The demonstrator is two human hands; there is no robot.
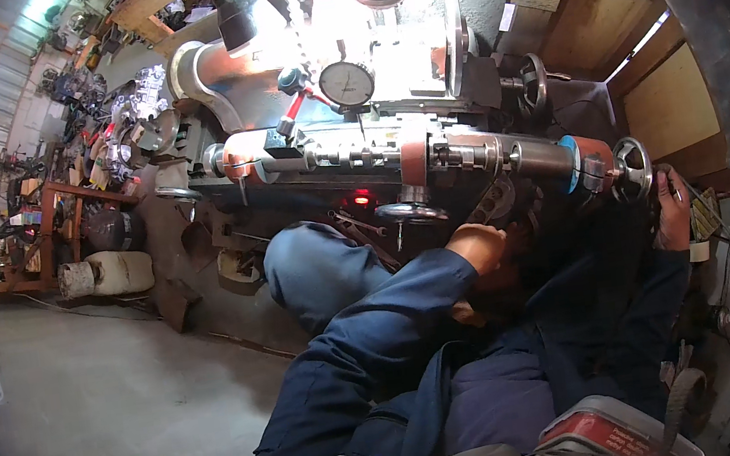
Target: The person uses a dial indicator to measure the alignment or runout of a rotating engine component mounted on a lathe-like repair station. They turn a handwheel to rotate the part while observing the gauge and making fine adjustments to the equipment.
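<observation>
Two hands at a lathe-like machine.
Head view: the left hand (479, 244) reaches under the machine (430, 158) into shadow, fingers hidden, so its grip cannot be told. The right hand (673, 217) curls beside the handwheel (632, 167), near it; contact is unclear.

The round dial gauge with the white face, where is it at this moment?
In the head view the dial gauge sits upper centre, on the machine above the horizontal shaft, just right of a red-handled lever.

Glossy metal handwheel (633, 168), oily steel shaft (346, 158), matt concrete floor (110, 404)
</observation>
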